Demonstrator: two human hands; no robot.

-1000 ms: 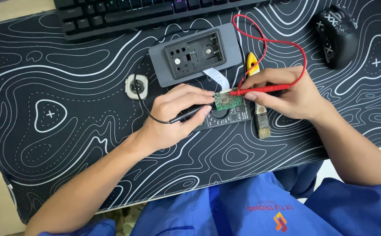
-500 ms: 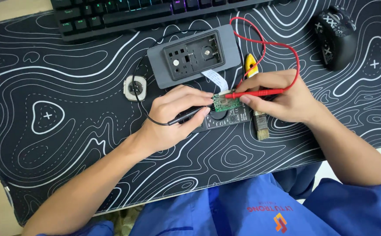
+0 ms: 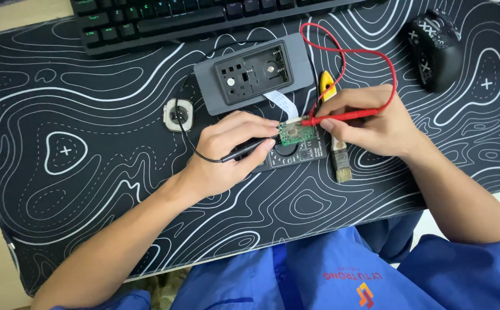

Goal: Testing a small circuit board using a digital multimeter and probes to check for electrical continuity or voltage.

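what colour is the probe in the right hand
Red, with a red lead; the probe in the right hand shows in the head view.

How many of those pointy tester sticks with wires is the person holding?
2. The red probe is in the right hand, its tip at the small green circuit board. The black probe is in the left hand, pointing at that board.

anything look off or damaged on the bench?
Nothing damaged. The grey device case lies open, its white ribbon cable loose toward the green circuit board, which both probes touch.
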